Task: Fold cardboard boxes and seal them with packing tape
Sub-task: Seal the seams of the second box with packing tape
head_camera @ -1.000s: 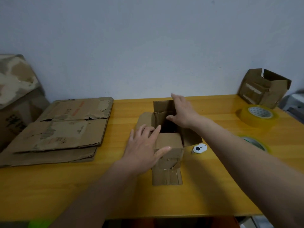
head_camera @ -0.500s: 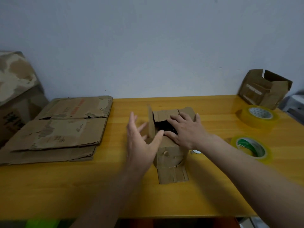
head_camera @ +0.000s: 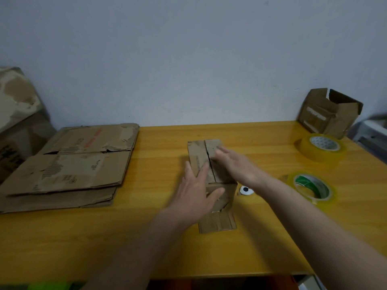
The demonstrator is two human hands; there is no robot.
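Two flaps down, both our hands pressing them flat on the small box (head_camera: 209, 170).

We hold the box at mid-table (head_camera: 146, 243); its top flaps meet along a seam running near to far. Our left hand (head_camera: 196, 197) lies on the left flap, fingers straight and slightly apart, thumb against the near face. Our right hand (head_camera: 236, 164) lies on the right flap, fingers straight and close together. Neither hand curls round anything. To do this well, we judge we should keep the flap edges butted evenly and hold them with one palm while the other reaches right for a tape roll (head_camera: 312, 190); a second roll (head_camera: 321, 147) sits farther off. One bottom flap sticks out at the near side, so the box may rock.
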